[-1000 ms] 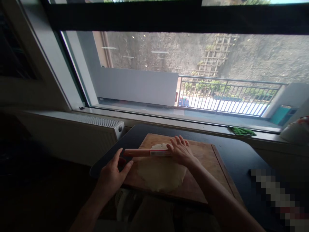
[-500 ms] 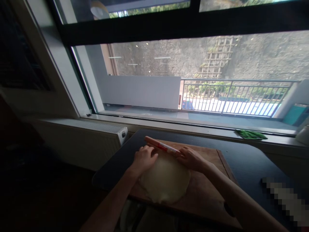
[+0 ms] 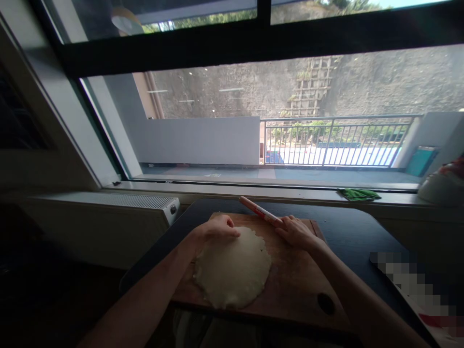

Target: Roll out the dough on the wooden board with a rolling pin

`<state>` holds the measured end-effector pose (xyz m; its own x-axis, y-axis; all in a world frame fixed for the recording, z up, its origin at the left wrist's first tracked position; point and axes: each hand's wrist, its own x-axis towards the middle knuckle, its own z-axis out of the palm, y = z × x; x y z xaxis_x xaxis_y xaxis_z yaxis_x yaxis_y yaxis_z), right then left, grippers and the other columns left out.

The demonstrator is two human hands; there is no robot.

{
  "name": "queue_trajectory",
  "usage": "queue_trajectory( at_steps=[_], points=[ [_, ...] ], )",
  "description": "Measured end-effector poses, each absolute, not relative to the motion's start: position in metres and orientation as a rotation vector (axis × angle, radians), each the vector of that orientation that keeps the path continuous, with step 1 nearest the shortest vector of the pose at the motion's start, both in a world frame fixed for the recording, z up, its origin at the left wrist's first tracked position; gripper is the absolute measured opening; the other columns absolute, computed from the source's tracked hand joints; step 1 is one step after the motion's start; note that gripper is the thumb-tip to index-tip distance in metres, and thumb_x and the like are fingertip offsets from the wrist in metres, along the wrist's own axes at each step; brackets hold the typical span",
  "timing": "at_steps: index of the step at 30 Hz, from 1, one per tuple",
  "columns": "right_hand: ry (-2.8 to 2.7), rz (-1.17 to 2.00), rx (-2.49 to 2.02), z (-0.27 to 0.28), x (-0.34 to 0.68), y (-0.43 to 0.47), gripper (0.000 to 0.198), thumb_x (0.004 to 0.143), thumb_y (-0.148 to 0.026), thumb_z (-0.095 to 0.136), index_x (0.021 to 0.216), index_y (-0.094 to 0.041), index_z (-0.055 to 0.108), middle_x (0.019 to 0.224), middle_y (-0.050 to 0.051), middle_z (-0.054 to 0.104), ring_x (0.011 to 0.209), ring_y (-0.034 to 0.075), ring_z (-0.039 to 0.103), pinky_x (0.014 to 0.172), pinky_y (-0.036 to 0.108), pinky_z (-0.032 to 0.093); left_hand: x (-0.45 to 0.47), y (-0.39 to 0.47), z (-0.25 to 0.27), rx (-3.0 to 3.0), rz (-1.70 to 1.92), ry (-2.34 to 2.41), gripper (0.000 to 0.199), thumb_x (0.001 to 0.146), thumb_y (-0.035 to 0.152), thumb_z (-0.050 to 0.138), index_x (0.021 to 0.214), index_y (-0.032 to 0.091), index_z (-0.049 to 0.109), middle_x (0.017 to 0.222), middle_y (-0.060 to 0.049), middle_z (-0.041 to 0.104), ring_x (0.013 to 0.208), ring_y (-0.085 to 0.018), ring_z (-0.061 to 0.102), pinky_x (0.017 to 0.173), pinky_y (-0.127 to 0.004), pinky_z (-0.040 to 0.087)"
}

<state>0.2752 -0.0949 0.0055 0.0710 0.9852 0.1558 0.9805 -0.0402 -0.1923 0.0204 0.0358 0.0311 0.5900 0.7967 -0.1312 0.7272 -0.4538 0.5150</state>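
Note:
A flat round sheet of pale dough with an uneven rim lies on a wooden cutting board. My left hand is at its upper left edge, fingers curled and thumb over the dough; it looks pinched on that edge, though the fingertips are partly hidden. In my right hand is the near right end of a rolling pin with a red and white label. The pin slants up to the left beyond the dough, over the far part of the board.
The board rests on a dark table with rounded corners. A radiator stands left, below a wide window. A green cloth lies on the sill. At the right of the table is a blurred-out flat object.
My left hand has left the rolling pin and curled at the dough's edge. My right hand has carried the pin off the dough, away and to the right. The view has shifted slightly.

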Motion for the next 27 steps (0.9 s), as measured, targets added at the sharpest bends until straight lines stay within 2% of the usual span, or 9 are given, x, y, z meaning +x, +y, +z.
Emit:
queue_trajectory(
  at_steps=[3,6,8,12,15,17,19,22,27],
  points=[
    [-1.959,0.049,-2.116,0.003,0.275,-0.094,0.036,0.090,-0.040,0.041,0.114,-0.019,0.059,0.102,0.010,0.063,0.092,0.022,0.058,0.079,0.028,0.038,0.021,0.027,0.035,2.185,0.216,1.131,0.040,0.062,0.050,0.062,0.083,0.016,0.067,0.078,-0.003,0.067,0.071,-0.019,0.061,0.057,-0.024,0.043],
    [-1.941,0.065,-2.133,-0.002,0.278,-0.092,0.034,0.090,-0.040,0.042,0.109,-0.018,0.060,0.102,0.010,0.062,0.094,0.021,0.057,0.081,0.028,0.038,0.014,0.016,0.031,1.976,0.538,1.072,0.044,0.071,0.051,0.055,0.095,0.015,0.063,0.086,-0.004,0.067,0.074,-0.018,0.061,0.061,-0.025,0.046],
    [-1.933,0.046,-2.128,-0.003,0.280,-0.091,0.035,0.090,-0.040,0.042,0.110,-0.018,0.060,0.102,0.010,0.062,0.095,0.021,0.056,0.082,0.028,0.037,0.000,0.009,0.021,1.948,0.720,1.174,0.040,0.074,0.048,0.054,0.097,0.015,0.060,0.088,-0.004,0.066,0.078,-0.018,0.062,0.066,-0.026,0.047],
    [-2.002,0.176,-1.943,0.003,0.282,-0.093,0.031,0.087,-0.036,0.045,0.108,-0.019,0.061,0.096,0.006,0.063,0.085,0.018,0.056,0.076,0.026,0.039,-0.038,-0.005,0.002,2.272,0.731,1.558,0.035,0.074,0.041,0.055,0.100,0.019,0.058,0.082,-0.003,0.064,0.075,-0.019,0.062,0.068,-0.030,0.046],
    [-2.104,0.282,-1.720,0.011,0.271,-0.095,0.027,0.086,-0.037,0.048,0.102,-0.021,0.062,0.087,0.001,0.062,0.074,0.015,0.054,0.067,0.024,0.038,-0.061,-0.013,0.006,2.589,0.974,1.602,0.047,0.078,0.042,0.052,0.119,0.018,0.051,0.106,-0.010,0.062,0.100,-0.025,0.058,0.084,-0.037,0.045],
    [-2.188,0.296,-1.621,0.016,0.256,-0.094,0.025,0.083,-0.038,0.052,0.097,-0.021,0.063,0.089,0.001,0.061,0.075,0.014,0.053,0.067,0.024,0.038,-0.070,-0.017,0.012,2.773,1.124,1.520,0.057,0.079,0.043,0.053,0.129,0.018,0.044,0.129,-0.014,0.051,0.122,-0.028,0.044,0.100,-0.043,0.034],
    [-2.283,0.345,-1.575,0.018,0.238,-0.088,0.022,0.081,-0.038,0.054,0.091,-0.021,0.065,0.093,0.002,0.061,0.080,0.014,0.054,0.072,0.024,0.039,-0.075,-0.020,0.015,2.891,1.019,1.413,0.056,0.080,0.046,0.053,0.131,0.024,0.045,0.136,-0.010,0.047,0.130,-0.029,0.035,0.107,-0.049,0.022],
    [-2.259,0.349,-1.674,0.020,0.211,-0.067,0.029,0.083,-0.047,0.050,0.097,-0.026,0.066,0.104,0.003,0.059,0.095,0.017,0.053,0.082,0.028,0.039,-0.079,-0.024,0.009,2.862,0.718,1.366,0.034,0.088,0.046,0.043,0.114,0.032,0.060,0.120,-0.003,0.062,0.121,-0.027,0.045,0.106,-0.053,0.019],
    [-2.062,0.129,-2.007,0.022,0.182,-0.020,0.042,0.093,-0.051,0.028,0.113,-0.031,0.058,0.123,0.005,0.053,0.116,0.023,0.043,0.094,0.040,0.033,-0.074,-0.032,0.001,2.846,0.793,1.488,0.033,0.091,0.042,0.038,0.100,0.029,0.066,0.095,-0.003,0.068,0.099,-0.024,0.056,0.102,-0.051,0.023]
  ],
)
